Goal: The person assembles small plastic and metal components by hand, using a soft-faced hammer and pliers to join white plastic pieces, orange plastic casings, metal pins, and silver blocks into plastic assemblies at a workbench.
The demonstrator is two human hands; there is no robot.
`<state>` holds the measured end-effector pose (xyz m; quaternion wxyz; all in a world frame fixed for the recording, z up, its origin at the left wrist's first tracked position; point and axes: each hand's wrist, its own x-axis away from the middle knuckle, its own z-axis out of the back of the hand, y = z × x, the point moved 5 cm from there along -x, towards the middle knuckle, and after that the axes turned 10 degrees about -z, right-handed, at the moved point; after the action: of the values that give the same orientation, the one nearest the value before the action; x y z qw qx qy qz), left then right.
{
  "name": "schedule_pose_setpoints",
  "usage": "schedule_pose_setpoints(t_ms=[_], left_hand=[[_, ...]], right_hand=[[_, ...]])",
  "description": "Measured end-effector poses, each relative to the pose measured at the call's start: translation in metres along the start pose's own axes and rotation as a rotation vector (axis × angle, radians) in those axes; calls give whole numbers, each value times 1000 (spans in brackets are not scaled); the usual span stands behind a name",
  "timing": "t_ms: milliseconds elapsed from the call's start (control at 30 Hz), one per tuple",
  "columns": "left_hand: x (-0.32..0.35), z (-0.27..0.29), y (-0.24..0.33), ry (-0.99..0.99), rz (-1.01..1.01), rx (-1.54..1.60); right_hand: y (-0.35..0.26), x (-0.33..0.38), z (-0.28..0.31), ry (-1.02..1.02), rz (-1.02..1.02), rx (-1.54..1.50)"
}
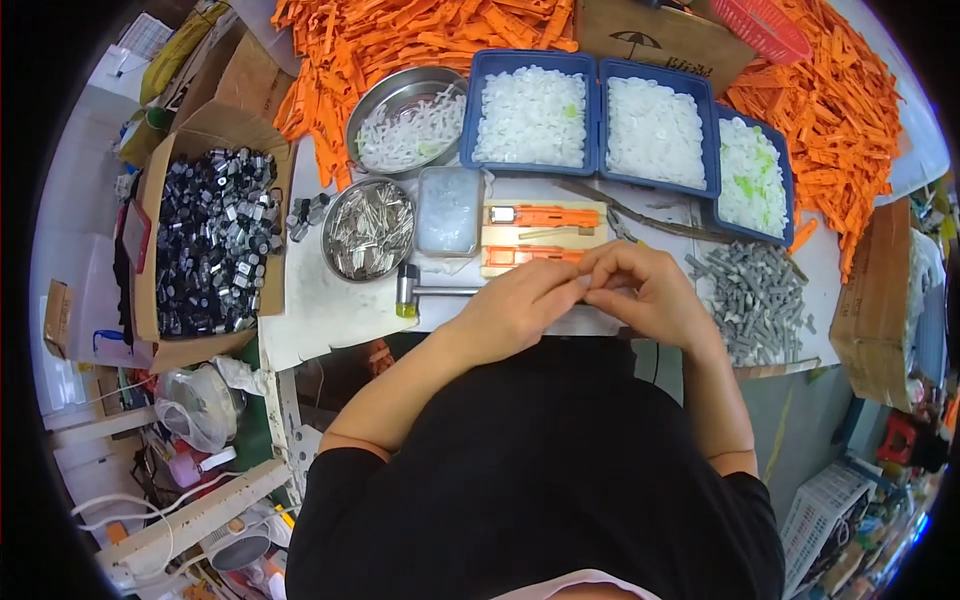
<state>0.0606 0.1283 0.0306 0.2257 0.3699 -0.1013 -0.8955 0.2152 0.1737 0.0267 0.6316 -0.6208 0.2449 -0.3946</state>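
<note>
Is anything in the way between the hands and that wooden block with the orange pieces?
Nothing visible. The left hand and right hand meet just in front of the wooden block; the small hammer lies off to the left.

Your left hand (520, 305) and right hand (648, 292) meet fingertip to fingertip above the table edge (330, 310), just below the wooden jig (545, 238).

My single head-worn fisheye camera looked steeply down from close above the white worktable (330, 300), facing its far edge, my forearms entering from below.
</note>
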Motion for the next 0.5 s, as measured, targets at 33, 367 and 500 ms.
schedule_pose_setpoints(t_ms=[33, 367, 500], left_hand=[[12, 4, 3, 5, -2, 2], [116, 64, 3, 217, 227, -172], [145, 93, -7, 209, 329, -272]], right_hand=[[1, 0, -11, -67, -44, 83], [-4, -47, -91, 254, 417, 753], [6, -65, -112, 250, 486, 790]])
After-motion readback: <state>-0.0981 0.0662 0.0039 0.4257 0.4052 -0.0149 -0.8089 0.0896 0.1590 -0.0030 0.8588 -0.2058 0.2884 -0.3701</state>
